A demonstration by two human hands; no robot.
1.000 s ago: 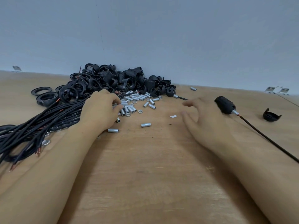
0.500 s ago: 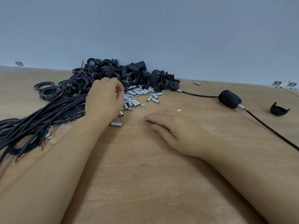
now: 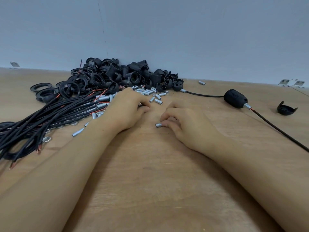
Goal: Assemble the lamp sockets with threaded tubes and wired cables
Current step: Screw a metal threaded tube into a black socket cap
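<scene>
The right hand (image 3: pixel 189 124) lay knuckles-up on the wooden table (image 3: pixel 150 190), its curled fingertips pinching one small threaded tube (image 3: pixel 158 125) that rested on the wood. Just left of it, the left hand (image 3: pixel 127 109) sat with fingers curled under at the near edge of the loose threaded tubes (image 3: pixel 154 96) — whether it held anything there could not be told.

Beside the left forearm ran a bundle of black wired cables (image 3: pixel 50 114), their bared copper ends pointing toward the near left edge, with a few nuts (image 3: pixel 46 139) among them. Beyond the hands, against the wall, rose a heap of black socket parts (image 3: pixel 120 76) and threaded rings (image 3: pixel 41 87).

To the right, well apart from the right hand, lay an assembled lamp socket (image 3: pixel 235 98) (a cable leaving each end), and farther right a lone black socket cap (image 3: pixel 286 108).

No writing or label could be read on any part. The table was pale, grainy wood — behind it a plain grey-blue wall (image 3: pixel 184 34).
</scene>
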